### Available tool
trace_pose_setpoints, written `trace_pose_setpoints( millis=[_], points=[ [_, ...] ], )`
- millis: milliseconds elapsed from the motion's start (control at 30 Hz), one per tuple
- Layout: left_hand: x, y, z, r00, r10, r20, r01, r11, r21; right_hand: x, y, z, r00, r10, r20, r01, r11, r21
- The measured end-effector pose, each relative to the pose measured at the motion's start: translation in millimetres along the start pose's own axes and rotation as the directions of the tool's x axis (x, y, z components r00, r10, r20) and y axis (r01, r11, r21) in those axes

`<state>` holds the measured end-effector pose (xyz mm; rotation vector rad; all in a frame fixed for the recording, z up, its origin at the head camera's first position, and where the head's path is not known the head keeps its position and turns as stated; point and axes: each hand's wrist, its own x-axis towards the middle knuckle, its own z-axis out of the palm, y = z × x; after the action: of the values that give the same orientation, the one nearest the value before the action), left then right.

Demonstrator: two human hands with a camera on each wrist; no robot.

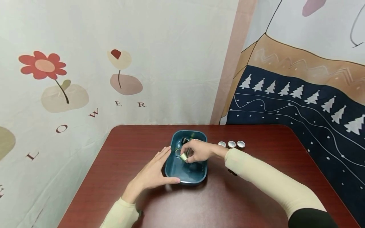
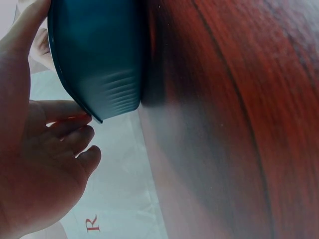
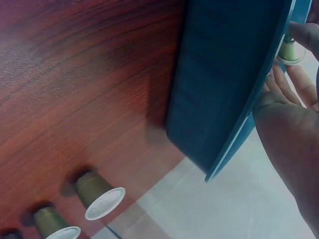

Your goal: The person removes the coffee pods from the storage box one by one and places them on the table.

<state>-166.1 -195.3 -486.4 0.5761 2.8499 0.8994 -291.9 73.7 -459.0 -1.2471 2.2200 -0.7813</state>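
A light green coffee capsule point(image 1: 183, 156) is pinched between thumb and fingers of my right hand point(image 1: 201, 150), inside the blue plastic bin point(image 1: 186, 178). From the right wrist view, the same capsule point(image 3: 288, 52) shows its pale rim beyond the bin's edge. My left hand point(image 1: 151, 174) rests against the bin's left side, fingers extended along the rim and the thumb at the near edge. In the left wrist view its fingers touch the rim corner. A dark capsule point(image 1: 184, 141) and another capsule point(image 1: 178, 152) lie in the bin, partly hidden by my right hand.
Three capsules stand lid up in a row on the table right of the bin: a left one point(image 1: 222, 144), a middle one point(image 1: 231, 144) and a right one point(image 1: 240, 144). The brown wooden table point(image 1: 122, 148) ends at a printed curtain point(image 1: 176, 79) behind.
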Motion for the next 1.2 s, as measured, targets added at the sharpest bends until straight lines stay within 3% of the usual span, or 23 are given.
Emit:
trace_pose_setpoints(
  millis=[167, 467, 567, 800, 1200],
  points=[
    [0.0, 0.1, -0.1, 1.0, 0.007, -0.008, -0.007, 1.0, 0.004, -6.9, 3, -4, 0.999, 0.019, -0.051, -0.012, 0.989, 0.146],
    [-0.8, 1.1, -0.3, 1.0, 0.011, -0.008, -0.011, 1.0, 0.007, -15.8, 9, -7, 0.991, 0.073, -0.114, -0.022, 0.919, 0.393],
    [-1.0, 1.9, -0.5, 1.0, 0.004, -0.006, -0.004, 1.0, 0.001, -20.2, 9, -9, 0.988, 0.083, -0.134, -0.021, 0.913, 0.408],
    [-1.3, 3.1, -1.2, 1.0, -0.003, -0.009, 0.003, 1.0, -0.005, -27.9, 6, -17, 0.978, 0.067, -0.196, 0.011, 0.929, 0.371],
    [0.4, 1.9, 0.3, 1.0, 0.002, -0.007, -0.002, 1.0, 0.004, -48.6, 7, -21, 0.955, 0.076, -0.288, 0.047, 0.917, 0.396]
  ],
)
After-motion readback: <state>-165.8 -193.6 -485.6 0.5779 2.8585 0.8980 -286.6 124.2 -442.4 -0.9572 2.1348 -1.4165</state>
